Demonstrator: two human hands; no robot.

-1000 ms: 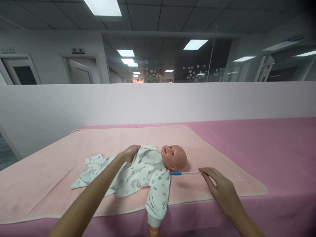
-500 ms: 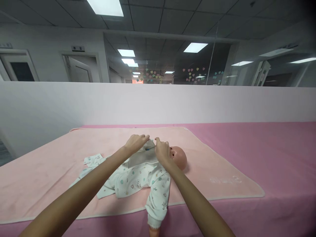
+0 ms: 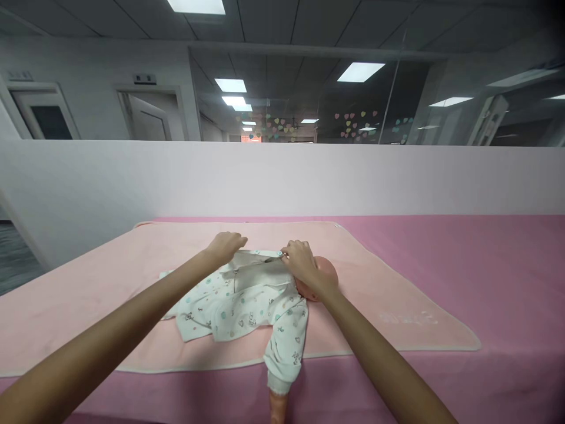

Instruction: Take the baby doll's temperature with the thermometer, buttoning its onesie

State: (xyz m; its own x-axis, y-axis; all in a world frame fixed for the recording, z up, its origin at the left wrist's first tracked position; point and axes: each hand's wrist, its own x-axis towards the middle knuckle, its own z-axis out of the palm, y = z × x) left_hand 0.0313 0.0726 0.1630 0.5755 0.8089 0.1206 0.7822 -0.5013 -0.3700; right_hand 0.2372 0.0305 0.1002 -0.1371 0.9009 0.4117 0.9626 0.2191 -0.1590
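A baby doll (image 3: 327, 272) lies on its back on a peach blanket (image 3: 388, 294), head to the right, dressed in a white printed garment (image 3: 241, 300). My left hand (image 3: 227, 244) pinches the far edge of the garment's front flap near the doll's waist. My right hand (image 3: 302, 266) pinches the same edge near the collar and covers most of the doll's face. The flap is stretched between both hands. One sleeved doll arm (image 3: 282, 359) hangs over the table's front edge.
The blanket lies on a pink-covered table (image 3: 485, 265) that runs far to the right. A white partition wall (image 3: 282, 176) stands right behind the table. Glass office walls and doors show beyond it.
My right hand left the blue-tipped stick beside the doll's head, which is no longer in sight, and came to the collar. Both hands now pull the flap across the doll's chest.
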